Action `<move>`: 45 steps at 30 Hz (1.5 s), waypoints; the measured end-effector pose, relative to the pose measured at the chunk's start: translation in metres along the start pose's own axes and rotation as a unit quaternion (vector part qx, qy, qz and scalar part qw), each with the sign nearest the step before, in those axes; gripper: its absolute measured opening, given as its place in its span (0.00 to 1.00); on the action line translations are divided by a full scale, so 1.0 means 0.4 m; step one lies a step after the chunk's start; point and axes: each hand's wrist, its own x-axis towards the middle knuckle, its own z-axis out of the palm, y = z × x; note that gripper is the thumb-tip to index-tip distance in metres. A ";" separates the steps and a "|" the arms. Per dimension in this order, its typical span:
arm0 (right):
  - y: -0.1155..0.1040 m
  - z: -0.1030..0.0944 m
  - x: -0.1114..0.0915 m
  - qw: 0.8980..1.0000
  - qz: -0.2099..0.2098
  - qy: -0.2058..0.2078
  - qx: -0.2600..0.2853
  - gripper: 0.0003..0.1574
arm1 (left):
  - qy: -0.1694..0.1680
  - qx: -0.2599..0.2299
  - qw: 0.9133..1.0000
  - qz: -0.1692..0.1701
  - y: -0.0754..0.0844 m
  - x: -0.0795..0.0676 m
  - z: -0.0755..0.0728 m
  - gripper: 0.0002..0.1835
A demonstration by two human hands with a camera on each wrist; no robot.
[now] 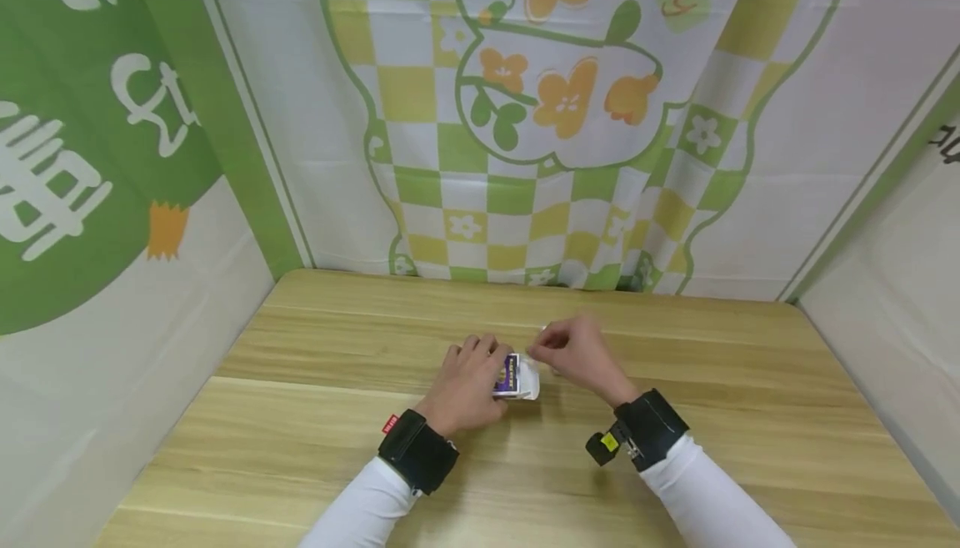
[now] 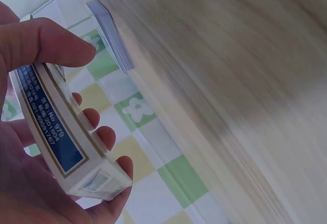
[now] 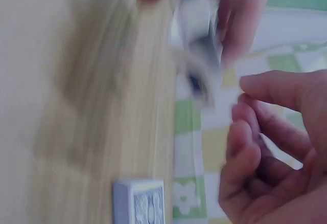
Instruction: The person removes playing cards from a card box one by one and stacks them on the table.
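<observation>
My left hand (image 1: 467, 381) grips a small playing-card box (image 1: 508, 374), thumb on one side and fingers round the other. In the left wrist view the box (image 2: 56, 127) shows a blue printed panel with white lettering and a gold border. Its open end, with a white flap (image 1: 529, 379), points toward my right hand (image 1: 581, 356). That hand's fingers are curled, thumb and index tips together just beside the flap, and nothing shows between them. A deck of cards (image 3: 145, 203) with a patterned back lies on the table; the right hand mostly hides it in the head view.
The wooden table (image 1: 300, 448) runs back to a checkered, flower-printed curtain (image 1: 517, 198). White and green cloth walls (image 1: 885, 231) stand at both sides. A small black camera (image 1: 602, 448) juts from the right wrist's strap.
</observation>
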 end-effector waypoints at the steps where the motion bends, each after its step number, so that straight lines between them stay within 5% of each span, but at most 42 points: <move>1: -0.009 0.004 -0.008 0.999 -0.001 -0.028 0.030 0.05 | 0.002 0.000 1.000 0.000 0.000 0.000 -0.001 0.37; 5: -0.024 0.025 -0.033 0.994 0.035 -0.076 0.068 0.03 | 0.008 0.002 1.000 0.006 0.002 0.001 -0.001 0.36; 10: -0.021 0.044 -0.046 0.989 0.089 -0.045 0.110 0.05 | 0.009 0.003 1.000 0.013 0.006 0.000 -0.001 0.36; 17: -0.017 0.043 -0.055 0.986 0.107 -0.042 0.123 0.08 | 0.007 -0.004 1.000 0.014 0.012 0.002 -0.004 0.36; 23: 0.008 -0.003 -0.070 0.964 0.144 -0.082 0.207 0.09 | 0.009 -0.011 1.000 0.003 0.003 0.001 -0.006 0.37; 29: 0.023 -0.034 -0.074 0.953 0.150 -0.123 0.235 0.08 | 0.009 -0.010 1.000 0.002 -0.006 -0.001 -0.004 0.37; 32: 0.027 -0.034 -0.075 0.938 0.155 -0.143 0.276 0.08 | 0.009 -0.010 1.000 0.005 -0.006 -0.001 -0.004 0.36; 36: 0.038 -0.037 -0.078 0.925 0.156 -0.162 0.307 0.17 | 0.010 -0.008 1.000 0.007 -0.004 -0.001 -0.003 0.37; 39: 0.027 -0.044 -0.080 0.953 0.129 -0.141 0.234 0.33 | 0.010 -0.007 1.000 0.009 -0.003 -0.001 -0.004 0.37; 42: -0.004 -0.049 -0.077 0.991 0.038 -0.111 0.060 0.43 | 0.010 -0.007 1.000 0.010 -0.002 -0.001 -0.004 0.36; 43: -0.015 -0.048 -0.076 0.995 0.000 -0.102 -0.007 0.43 | 0.010 -0.006 1.000 0.012 -0.001 0.001 -0.003 0.36; 45: -0.034 -0.044 -0.070 0.986 -0.078 -0.088 -0.115 0.37 | 0.010 -0.005 1.000 0.016 0.001 0.003 -0.002 0.36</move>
